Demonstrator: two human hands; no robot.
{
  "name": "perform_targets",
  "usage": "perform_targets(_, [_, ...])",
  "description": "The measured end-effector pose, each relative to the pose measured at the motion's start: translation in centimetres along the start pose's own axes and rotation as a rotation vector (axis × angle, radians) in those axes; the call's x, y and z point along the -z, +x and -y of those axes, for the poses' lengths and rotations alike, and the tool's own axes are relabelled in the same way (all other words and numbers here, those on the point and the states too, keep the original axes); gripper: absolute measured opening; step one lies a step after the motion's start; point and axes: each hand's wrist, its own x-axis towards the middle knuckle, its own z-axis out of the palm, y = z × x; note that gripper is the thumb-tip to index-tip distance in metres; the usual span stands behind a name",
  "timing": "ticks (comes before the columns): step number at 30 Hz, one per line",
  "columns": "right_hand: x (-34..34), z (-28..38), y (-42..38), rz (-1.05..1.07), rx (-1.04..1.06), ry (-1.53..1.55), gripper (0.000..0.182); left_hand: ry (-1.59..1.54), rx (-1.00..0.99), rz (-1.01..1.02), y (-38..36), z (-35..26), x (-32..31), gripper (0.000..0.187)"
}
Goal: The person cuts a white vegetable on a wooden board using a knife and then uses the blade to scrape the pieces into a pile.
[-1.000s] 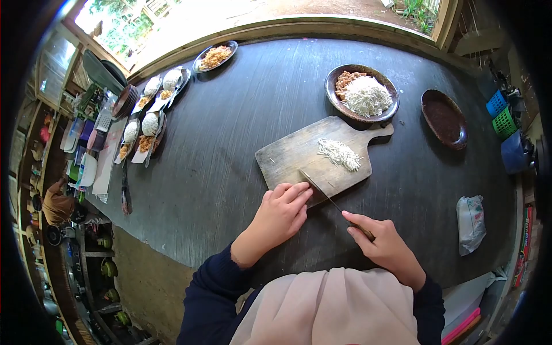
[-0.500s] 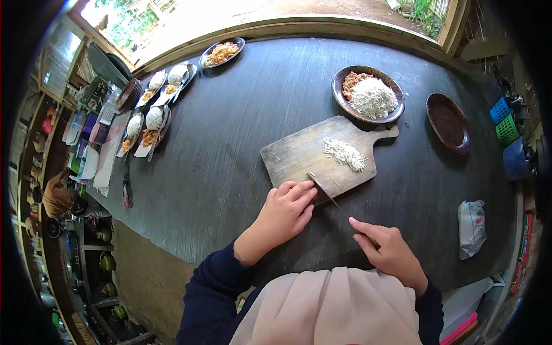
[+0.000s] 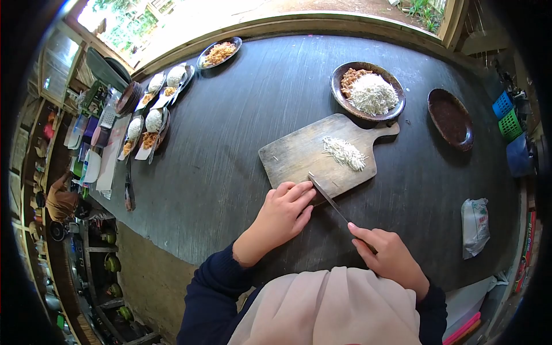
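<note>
My right hand (image 3: 388,251) is closed round the handle of a knife (image 3: 332,202). The thin blade slants up and left, its tip over the near edge of the wooden cutting board (image 3: 287,155). Beside the blade, my left hand (image 3: 282,213) rests at that edge with its fingers bent and pressed together. Whatever lies under those fingertips is hidden. A small pile of thin white strips (image 3: 344,153) sits on the board's right half, and a few loose bits lie near its left side and by the knife. Just behind the board, a round brown dish (image 3: 338,102) holds more white shreds (image 3: 374,95) and reddish-brown pieces (image 3: 352,78).
An oval brown dish (image 3: 450,118) and a plastic packet (image 3: 474,227) stand at the right. Plates with rice mounds (image 3: 153,121) line the left side, near a dark-handled utensil (image 3: 129,192). A dish of orange-brown food (image 3: 219,53) is at the back. Another person (image 3: 62,201) is far left.
My right hand and the knife have shifted very slightly, and the blade's flat shows more. My left hand stays in place. The whole view has moved a little.
</note>
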Motion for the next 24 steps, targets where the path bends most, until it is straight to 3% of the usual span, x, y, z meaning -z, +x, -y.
perform_targets(8, [0.1, -0.4, 1.4, -0.014, -0.018, 0.225, 0.03, 0.006, -0.008, -0.005, 0.1, 0.0, -0.1, 0.034])
perform_targets(15, [-0.3, -0.3, 1.6, -0.052, -0.006, 0.248, 0.028, 0.022, 0.0, -0.012, 0.1, -0.2, -0.1, 0.036])
perform_targets(20, [0.7, -0.6, -0.5, 0.012, -0.199, 0.27, 0.026, 0.011, 0.0, -0.047, 0.0, -0.1, -0.2, 0.037])
perform_targets(24, [0.4, 0.2, 0.4, 0.009, -0.218, 0.255, 0.027, 0.027, -0.021, -0.046, -0.1, 0.0, -0.5, 0.038])
